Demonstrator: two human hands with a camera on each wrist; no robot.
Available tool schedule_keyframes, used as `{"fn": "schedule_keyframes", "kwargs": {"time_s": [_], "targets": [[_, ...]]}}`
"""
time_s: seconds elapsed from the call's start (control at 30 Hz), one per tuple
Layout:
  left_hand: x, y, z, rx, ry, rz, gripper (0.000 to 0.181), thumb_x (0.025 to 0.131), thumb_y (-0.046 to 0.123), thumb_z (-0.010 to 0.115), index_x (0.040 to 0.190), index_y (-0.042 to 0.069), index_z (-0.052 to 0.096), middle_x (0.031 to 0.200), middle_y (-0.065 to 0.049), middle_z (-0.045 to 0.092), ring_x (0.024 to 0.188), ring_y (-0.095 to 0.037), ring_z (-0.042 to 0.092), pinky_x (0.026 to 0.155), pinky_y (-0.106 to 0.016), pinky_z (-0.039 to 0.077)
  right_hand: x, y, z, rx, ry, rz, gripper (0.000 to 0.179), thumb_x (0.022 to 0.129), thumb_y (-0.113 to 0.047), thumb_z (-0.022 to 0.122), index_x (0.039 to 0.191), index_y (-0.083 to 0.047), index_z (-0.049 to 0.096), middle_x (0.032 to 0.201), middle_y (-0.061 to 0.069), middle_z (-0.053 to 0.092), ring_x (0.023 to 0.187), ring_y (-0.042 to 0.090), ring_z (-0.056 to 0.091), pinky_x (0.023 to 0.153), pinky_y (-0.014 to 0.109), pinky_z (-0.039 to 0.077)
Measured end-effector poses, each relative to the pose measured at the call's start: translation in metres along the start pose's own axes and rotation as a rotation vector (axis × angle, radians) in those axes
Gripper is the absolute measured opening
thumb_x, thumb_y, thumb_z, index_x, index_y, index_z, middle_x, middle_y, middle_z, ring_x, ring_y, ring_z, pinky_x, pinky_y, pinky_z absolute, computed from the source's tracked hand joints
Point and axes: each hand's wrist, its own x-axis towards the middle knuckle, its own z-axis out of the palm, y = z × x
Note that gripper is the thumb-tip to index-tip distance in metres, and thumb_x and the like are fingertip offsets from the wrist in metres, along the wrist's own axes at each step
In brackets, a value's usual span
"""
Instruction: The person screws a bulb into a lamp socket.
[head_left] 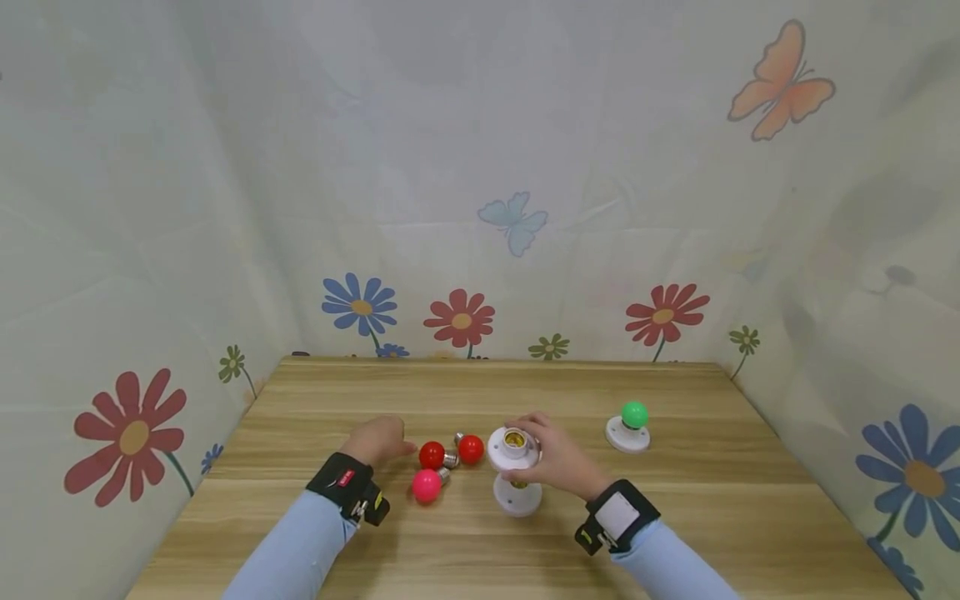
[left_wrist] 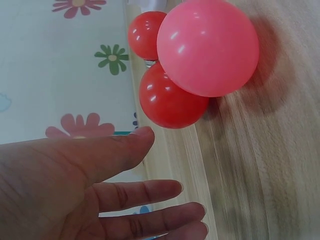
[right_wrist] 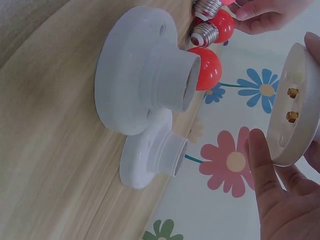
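Note:
My right hand (head_left: 561,457) grips a white lamp socket (head_left: 501,454) by its round base, raised off the table. In the right wrist view, two brass screws show on that held socket's underside (right_wrist: 281,125). Below it, another white socket (head_left: 517,500) stands on the table; a second standing socket (right_wrist: 137,167) appears in the right wrist view. My left hand (head_left: 377,440), fingers extended and holding nothing, is just left of the loose bulbs: a red bulb (head_left: 432,455), another red bulb (head_left: 471,449) and a pink bulb (head_left: 427,486). Their metal screw caps are partly visible.
A green bulb (head_left: 634,414) sits upright in a white socket (head_left: 627,437) at the right of the wooden table (head_left: 450,392). Behind the table hangs a pale cloth (head_left: 405,167) printed with flowers and butterflies.

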Motion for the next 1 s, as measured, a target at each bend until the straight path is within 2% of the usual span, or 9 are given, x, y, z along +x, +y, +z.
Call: {"fn": "schedule_keyframes", "kwargs": {"time_s": [0.1,0.33,0.53,0.7,0.83,1.0], "targets": [[0.002,0.002,0.001,-0.009,0.000,0.003,0.027,0.090,0.031,0.068,0.081,0.006,0.064,0.067,-0.004,0.052,0.063,-0.020,0.049,0.056,-0.029,0.037,0.000,0.000,0.002,0.001,-0.001,-0.009,0.070,0.070,-0.035,0.086,0.129,-0.011,0.059,0.121,0.005,0.055,0.111,0.024,0.055,0.094,0.049,0.050],[0.009,0.014,0.006,-0.116,0.065,0.053,0.031,0.091,0.032,0.066,0.105,0.005,0.063,0.085,-0.006,0.062,0.074,-0.023,0.054,0.068,-0.035,0.049,0.004,-0.003,0.004,0.001,-0.007,-0.010,0.068,0.072,-0.036,0.085,0.130,-0.013,0.058,0.120,0.003,0.055,0.109,0.022,0.055,0.092,0.046,0.051],[0.012,0.024,0.010,-0.129,0.094,0.066,0.036,0.088,0.034,0.070,0.108,0.004,0.063,0.088,-0.007,0.063,0.076,-0.023,0.055,0.074,-0.038,0.051,0.011,-0.011,0.004,-0.002,-0.012,0.008,0.070,0.072,-0.036,0.085,0.133,-0.016,0.057,0.124,0.005,0.054,0.110,0.023,0.054,0.093,0.048,0.051],[0.013,0.027,0.018,-0.107,0.091,0.094,0.042,0.085,0.034,0.073,0.110,0.002,0.063,0.082,-0.006,0.061,0.072,-0.021,0.054,0.069,-0.034,0.050,0.015,-0.012,0.006,0.002,-0.019,-0.002,0.071,0.072,-0.035,0.085,0.133,-0.014,0.057,0.125,0.007,0.053,0.112,0.024,0.053,0.094,0.048,0.050],[0.015,0.026,0.027,-0.107,0.082,0.131,0.038,0.082,0.033,0.076,0.102,0.002,0.064,0.076,-0.005,0.058,0.067,-0.020,0.053,0.060,-0.029,0.045,0.017,-0.011,0.008,-0.007,-0.020,-0.024,0.071,0.072,-0.035,0.085,0.133,-0.013,0.057,0.124,0.008,0.054,0.112,0.025,0.053,0.093,0.048,0.050],[0.015,0.028,0.033,-0.052,0.087,0.145,0.029,0.083,0.032,0.075,0.087,0.005,0.064,0.069,-0.004,0.056,0.062,-0.018,0.051,0.054,-0.026,0.039,0.017,-0.012,0.008,-0.007,-0.024,-0.037,0.070,0.073,-0.032,0.085,0.133,-0.010,0.057,0.125,0.009,0.054,0.112,0.027,0.053,0.093,0.049,0.050]]}}
